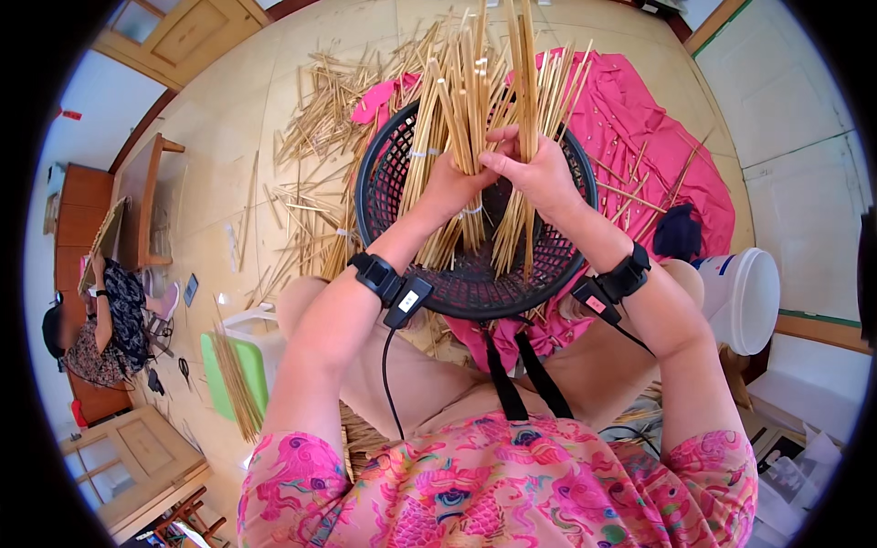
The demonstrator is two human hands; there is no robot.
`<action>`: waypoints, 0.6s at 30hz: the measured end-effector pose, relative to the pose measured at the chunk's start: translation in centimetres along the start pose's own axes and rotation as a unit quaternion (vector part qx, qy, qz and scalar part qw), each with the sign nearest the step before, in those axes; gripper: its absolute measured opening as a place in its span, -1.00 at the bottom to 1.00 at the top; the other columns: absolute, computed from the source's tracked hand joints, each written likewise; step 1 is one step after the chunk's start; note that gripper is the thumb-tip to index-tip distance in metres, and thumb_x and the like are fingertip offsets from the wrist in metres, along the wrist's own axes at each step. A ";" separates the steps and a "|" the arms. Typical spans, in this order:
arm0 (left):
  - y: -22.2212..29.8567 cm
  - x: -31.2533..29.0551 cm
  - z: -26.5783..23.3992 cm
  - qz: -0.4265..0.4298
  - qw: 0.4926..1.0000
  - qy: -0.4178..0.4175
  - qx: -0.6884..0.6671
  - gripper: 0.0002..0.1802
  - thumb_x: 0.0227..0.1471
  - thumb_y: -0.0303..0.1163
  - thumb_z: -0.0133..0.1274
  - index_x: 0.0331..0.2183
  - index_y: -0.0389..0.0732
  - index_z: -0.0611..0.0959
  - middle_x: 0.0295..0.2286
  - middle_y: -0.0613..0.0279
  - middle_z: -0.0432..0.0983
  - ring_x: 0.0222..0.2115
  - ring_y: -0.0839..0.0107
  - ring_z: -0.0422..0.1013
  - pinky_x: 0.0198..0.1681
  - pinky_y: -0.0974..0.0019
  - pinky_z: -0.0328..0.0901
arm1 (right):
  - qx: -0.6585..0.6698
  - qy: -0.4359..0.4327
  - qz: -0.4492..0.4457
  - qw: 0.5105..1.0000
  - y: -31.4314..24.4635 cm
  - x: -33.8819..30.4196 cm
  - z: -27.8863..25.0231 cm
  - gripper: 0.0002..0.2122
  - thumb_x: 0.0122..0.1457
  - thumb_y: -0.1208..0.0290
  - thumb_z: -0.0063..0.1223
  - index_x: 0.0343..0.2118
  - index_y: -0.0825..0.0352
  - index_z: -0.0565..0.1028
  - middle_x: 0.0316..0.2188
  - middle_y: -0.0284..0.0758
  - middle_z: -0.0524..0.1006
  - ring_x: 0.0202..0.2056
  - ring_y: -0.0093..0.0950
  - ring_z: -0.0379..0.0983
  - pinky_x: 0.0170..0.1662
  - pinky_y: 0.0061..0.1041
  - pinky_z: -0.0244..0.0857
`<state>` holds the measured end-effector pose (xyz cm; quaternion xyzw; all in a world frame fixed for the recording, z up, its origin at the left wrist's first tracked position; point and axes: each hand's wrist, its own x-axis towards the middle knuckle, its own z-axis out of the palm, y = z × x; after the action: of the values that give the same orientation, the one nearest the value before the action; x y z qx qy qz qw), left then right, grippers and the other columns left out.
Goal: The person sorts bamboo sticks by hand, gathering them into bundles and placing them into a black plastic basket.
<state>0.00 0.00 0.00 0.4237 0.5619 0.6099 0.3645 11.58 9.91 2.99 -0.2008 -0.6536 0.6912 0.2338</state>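
At the frame's upper centre, your left hand [459,187] and right hand [543,179] each grip stalks [525,96] that a loosened hold could scatter.

A household room used for handwork is indicated. Panelled wooden doors [196,44] are seen at the far and near left corners of the tiled floor [219,183], and by its left edge a wooden table [149,201] is placed near what may be a brown cabinet [82,205], poorly seen at the rim. Toward the floor's far edge, straw-coloured stalks [320,128] and a pink cloth [639,119] are spread around a black basket [364,196].
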 end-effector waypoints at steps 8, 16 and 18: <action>-0.9 0.7 -2.7 -0.060 0.997 -0.046 -0.003 -0.84 -0.01 -0.39 0.13 -0.40 -0.20 0.48 -0.51 0.39 0.42 -0.44 0.57 0.39 -0.35 0.46 0.31 | 0.066 0.061 0.025 0.996 -1.9 0.8 -1.3 -0.88 0.12 0.40 0.06 -0.39 0.35 0.48 -0.65 -0.54 0.33 -0.68 -0.77 0.15 -0.64 -0.74 -0.02; -2.2 0.7 -2.4 -0.039 0.998 -0.042 -0.019 -0.84 -0.02 -0.41 0.13 -0.39 -0.21 0.48 -0.49 0.34 0.44 -0.41 0.54 0.42 -0.28 0.43 0.33 | 0.093 0.078 0.046 0.992 -1.8 -0.1 -2.5 -0.70 0.26 0.24 -0.20 -0.39 0.38 0.47 -0.69 -0.47 0.33 -0.72 -0.74 0.08 -0.68 -0.72 -0.10; -2.5 0.7 -2.2 -0.033 0.999 -0.040 0.004 -0.83 -0.02 -0.42 0.13 -0.38 -0.21 0.48 -0.48 0.35 0.45 -0.41 0.54 0.42 -0.28 0.44 0.33 | 0.079 0.080 0.035 0.993 -1.6 -0.2 -2.4 -0.70 0.26 0.24 -0.20 -0.39 0.37 0.48 -0.69 -0.48 0.34 -0.72 -0.74 0.08 -0.67 -0.72 -0.09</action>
<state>-2.35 0.10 -2.39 0.4302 0.5629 0.5777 0.4054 13.20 11.78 4.43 -0.2590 -0.5689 0.7301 0.2759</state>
